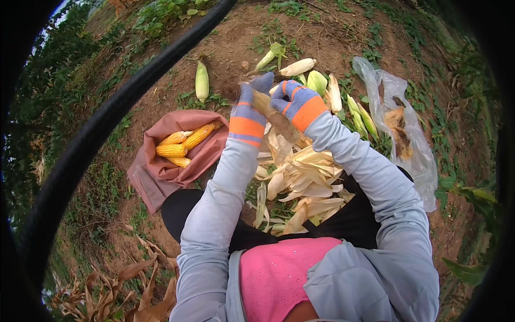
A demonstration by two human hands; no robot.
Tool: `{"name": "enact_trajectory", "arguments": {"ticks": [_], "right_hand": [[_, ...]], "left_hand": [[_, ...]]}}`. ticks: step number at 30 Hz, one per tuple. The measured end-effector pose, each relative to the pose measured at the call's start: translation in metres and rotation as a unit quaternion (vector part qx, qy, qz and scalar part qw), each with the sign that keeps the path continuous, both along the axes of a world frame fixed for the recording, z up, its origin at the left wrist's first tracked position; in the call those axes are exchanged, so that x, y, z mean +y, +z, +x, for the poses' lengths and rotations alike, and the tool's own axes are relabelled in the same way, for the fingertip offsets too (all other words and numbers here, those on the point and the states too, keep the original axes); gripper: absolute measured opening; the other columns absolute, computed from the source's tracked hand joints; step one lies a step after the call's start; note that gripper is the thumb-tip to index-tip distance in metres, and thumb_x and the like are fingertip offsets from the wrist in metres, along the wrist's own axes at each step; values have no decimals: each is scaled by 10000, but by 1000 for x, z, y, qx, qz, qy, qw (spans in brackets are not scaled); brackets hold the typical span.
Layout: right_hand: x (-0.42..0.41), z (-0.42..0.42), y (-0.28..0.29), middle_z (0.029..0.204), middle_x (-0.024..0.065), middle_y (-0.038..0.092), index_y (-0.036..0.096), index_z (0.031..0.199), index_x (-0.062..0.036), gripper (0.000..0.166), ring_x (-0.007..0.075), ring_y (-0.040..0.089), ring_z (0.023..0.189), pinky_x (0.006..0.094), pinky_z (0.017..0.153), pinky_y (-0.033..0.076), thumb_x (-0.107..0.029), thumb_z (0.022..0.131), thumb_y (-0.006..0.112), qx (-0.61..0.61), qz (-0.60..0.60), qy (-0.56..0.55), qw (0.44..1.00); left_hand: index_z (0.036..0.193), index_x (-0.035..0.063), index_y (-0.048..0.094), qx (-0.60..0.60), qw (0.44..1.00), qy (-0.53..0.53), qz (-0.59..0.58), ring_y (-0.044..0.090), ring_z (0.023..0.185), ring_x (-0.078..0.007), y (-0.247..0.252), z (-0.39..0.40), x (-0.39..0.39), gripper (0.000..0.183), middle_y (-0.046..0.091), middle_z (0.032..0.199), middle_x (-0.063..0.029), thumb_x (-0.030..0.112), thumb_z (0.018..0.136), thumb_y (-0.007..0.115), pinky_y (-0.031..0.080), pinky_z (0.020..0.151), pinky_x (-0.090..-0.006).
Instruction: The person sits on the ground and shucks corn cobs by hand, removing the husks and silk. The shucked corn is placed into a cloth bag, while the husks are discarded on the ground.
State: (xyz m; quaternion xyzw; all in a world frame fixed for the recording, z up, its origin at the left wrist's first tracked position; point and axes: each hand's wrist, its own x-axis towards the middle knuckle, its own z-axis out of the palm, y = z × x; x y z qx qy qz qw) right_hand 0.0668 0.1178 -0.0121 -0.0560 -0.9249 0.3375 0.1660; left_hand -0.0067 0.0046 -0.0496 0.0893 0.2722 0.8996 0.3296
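Both hands wear grey-blue knit gloves with orange bands. My left hand (250, 105) grips an ear of corn in dry brown husk (279, 120), its silk end up by the fingers. Close beside it on the right, my right hand (295, 100) has its fingers bent at the ear's upper part; whether they pinch the husk cannot be told. Below the hands lies a pile of dry, pale corn husks (307, 173) between my legs. To the left, a reddish sack (169, 122) stands with its mouth spread, holding several husked yellow corn cobs (172, 150).
A green-husked ear (202, 81) lies on the soil beyond the sack. Several more husked-over ears (297, 67) lie past my hands and to the right. A clear plastic bag (420, 149) with brown corn silk (396, 124) lies right. A black cable (116, 100) crosses the left of the view.
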Motion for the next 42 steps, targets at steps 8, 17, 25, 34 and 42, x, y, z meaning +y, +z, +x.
{"name": "enact_trajectory", "arguments": {"ticks": [8,17,25,34,42], "right_hand": [[4,-2,3,740,46,561,540,824,-42,137,135,524,693,258,651,429,-114,716,585,-67,-173,25,982],[7,1,7,648,36,535,517,744,-36,115,108,488,608,243,590,424,-137,712,560,-52,-85,14,995],[13,3,3,647,35,544,526,743,-32,139,90,499,604,237,586,430,-164,713,558,-52,-160,-43,985],[46,-3,-12,768,18,558,552,861,-61,124,117,533,650,242,547,441,-153,781,537,-113,-455,-92,878],[116,0,-36,645,33,464,506,782,-108,64,142,462,550,247,449,408,-170,768,508,-1,-605,-212,767]], "left_hand": [[1120,8,442,2,997,-67,32,444,1044,-214,7,4,1,402,455,1176,-111,327,883,384,351,906,-319],[1107,1,453,12,997,-70,-4,461,998,-183,13,10,2,396,481,1134,-92,320,882,393,362,884,-296],[1137,-33,435,-16,997,-70,-11,467,972,-171,7,6,0,435,494,1099,-103,318,891,362,353,880,-273],[932,-7,542,25,999,-35,24,412,1092,-291,3,-6,-10,425,454,1165,-198,345,897,305,270,972,-380],[640,84,467,-174,974,136,51,496,856,-321,6,-31,-27,422,504,625,-77,362,895,279,314,905,-518]]}}
